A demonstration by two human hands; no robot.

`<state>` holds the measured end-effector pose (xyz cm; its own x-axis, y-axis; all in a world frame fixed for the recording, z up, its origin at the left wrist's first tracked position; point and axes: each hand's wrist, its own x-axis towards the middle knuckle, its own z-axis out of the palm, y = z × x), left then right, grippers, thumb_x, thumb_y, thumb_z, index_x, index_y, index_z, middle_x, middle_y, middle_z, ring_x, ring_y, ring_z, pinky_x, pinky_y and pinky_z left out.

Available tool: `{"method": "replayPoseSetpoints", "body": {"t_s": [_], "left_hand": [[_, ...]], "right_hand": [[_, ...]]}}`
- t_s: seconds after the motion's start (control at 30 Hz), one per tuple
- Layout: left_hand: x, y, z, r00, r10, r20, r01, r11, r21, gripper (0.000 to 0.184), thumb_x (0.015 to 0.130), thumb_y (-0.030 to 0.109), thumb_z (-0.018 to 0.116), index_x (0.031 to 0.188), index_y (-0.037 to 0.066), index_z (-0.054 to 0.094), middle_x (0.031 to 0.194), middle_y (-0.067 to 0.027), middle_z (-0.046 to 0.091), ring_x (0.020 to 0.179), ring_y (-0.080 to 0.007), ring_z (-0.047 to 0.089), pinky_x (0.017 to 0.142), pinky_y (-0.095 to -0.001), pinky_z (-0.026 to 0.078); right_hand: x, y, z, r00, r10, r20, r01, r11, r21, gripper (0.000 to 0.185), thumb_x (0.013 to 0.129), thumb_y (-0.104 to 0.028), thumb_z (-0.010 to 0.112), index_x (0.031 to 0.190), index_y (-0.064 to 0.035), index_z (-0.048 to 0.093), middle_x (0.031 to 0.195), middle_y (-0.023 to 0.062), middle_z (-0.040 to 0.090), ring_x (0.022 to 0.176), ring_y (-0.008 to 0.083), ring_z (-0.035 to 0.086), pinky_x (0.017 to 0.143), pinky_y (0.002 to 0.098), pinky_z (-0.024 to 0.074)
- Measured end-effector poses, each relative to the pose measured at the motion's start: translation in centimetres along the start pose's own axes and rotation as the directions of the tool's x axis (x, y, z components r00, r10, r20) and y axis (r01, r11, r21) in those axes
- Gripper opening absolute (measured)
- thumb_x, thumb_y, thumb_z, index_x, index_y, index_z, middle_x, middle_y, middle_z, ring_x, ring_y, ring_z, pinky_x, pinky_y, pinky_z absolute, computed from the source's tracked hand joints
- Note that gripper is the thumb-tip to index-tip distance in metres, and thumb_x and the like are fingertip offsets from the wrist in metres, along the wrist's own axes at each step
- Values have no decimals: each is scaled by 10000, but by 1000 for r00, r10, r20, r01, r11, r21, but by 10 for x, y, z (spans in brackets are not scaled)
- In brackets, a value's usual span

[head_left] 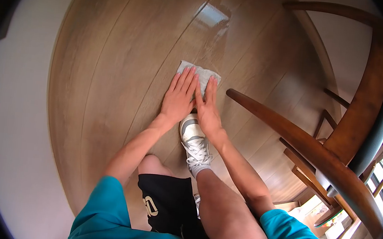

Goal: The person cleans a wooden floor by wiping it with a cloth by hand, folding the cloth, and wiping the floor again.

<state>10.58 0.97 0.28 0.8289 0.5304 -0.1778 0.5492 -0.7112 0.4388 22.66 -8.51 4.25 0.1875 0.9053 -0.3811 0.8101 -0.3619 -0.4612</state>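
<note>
A pale, thin wipe or cloth (203, 78) lies spread on the brown wood-plank floor (118, 66). Flat on its left part rests my left hand (178, 100), fingers stretched out and close together. My right hand (207, 114) lies beside it, angled inward, with its fingertips on the cloth's right part. The thumbs meet or nearly meet. Neither hand is wrapped around anything, and the fingers cover much of the cloth. Just below the hands is a white and grey sneaker (194, 136) on my foot.
A dark wooden chair (287, 126) lies tipped or stands close on the right, one leg ending near my right hand. Beyond the hands, a shiny, wet-looking patch (213, 16) reflects light. A white wall (22, 103) borders the floor on the left.
</note>
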Motion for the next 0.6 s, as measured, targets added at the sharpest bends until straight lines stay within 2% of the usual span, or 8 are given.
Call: {"method": "replayPoseSetpoints", "body": {"t_s": [0.07,0.13,0.23,0.33,0.37,0.43,0.47,0.6], "left_hand": [[17,-6,-2,1000,24,-9,-25,1000,-15,817,912,346,638,1582,-5,332,1694,-181,236,1583,-324,181,1292,-476,126],[53,-14,-17,998,62,-21,-63,998,-27,803,902,297,645,1572,-21,338,1686,-195,249,1578,-331,195,1290,-480,138],[125,-24,-30,994,93,-56,-82,981,174,818,927,369,611,1605,28,303,1708,-130,229,1592,-275,161,1296,-436,112],[208,-47,-27,981,122,-149,-69,945,320,757,958,326,536,1611,30,293,1714,-119,221,1595,-273,151,1298,-431,107],[225,-51,-26,966,167,-198,-73,909,410,715,976,289,486,1610,23,290,1714,-126,218,1594,-285,155,1299,-436,111],[240,-51,-38,977,141,-159,-75,930,359,712,981,275,473,1620,36,270,1719,-119,206,1597,-277,143,1300,-432,101],[242,-50,-45,987,109,-115,-67,944,324,711,986,261,460,1631,48,250,1723,-111,194,1601,-269,132,1302,-427,91],[219,-46,-39,989,59,-139,-8,939,344,705,986,244,452,1624,25,249,1725,-114,189,1598,-269,140,1300,-428,93]], "right_hand": [[13,3,-2,1000,7,11,-8,999,34,772,913,103,521,1624,-50,263,1677,327,68,1558,503,99,1246,513,279],[42,12,-6,985,6,-172,-9,1000,-14,753,927,67,530,1623,-55,271,1673,330,89,1558,503,103,1255,508,257],[105,35,-23,942,26,-335,-52,996,-68,738,936,40,538,1621,-47,276,1668,333,115,1552,516,106,1261,498,246],[174,51,-58,954,85,-288,-126,984,-125,661,1037,-131,490,1632,-25,222,1684,306,108,1567,468,106,1273,456,217],[198,51,-57,909,214,-358,-171,974,149,653,1070,-230,433,1636,-17,188,1695,285,92,1576,432,102,1278,429,199],[213,62,-60,847,358,-392,-188,893,408,665,1103,-329,377,1640,-9,153,1706,264,75,1585,396,99,1283,401,181],[215,65,-61,857,349,-380,-185,895,406,701,1104,-408,324,1641,-4,123,1711,250,58,1591,364,87,1284,379,168],[201,46,-66,912,210,-353,-147,969,199,601,1113,-268,342,1637,-18,184,1709,256,56,1589,390,64,1282,385,182]]}}
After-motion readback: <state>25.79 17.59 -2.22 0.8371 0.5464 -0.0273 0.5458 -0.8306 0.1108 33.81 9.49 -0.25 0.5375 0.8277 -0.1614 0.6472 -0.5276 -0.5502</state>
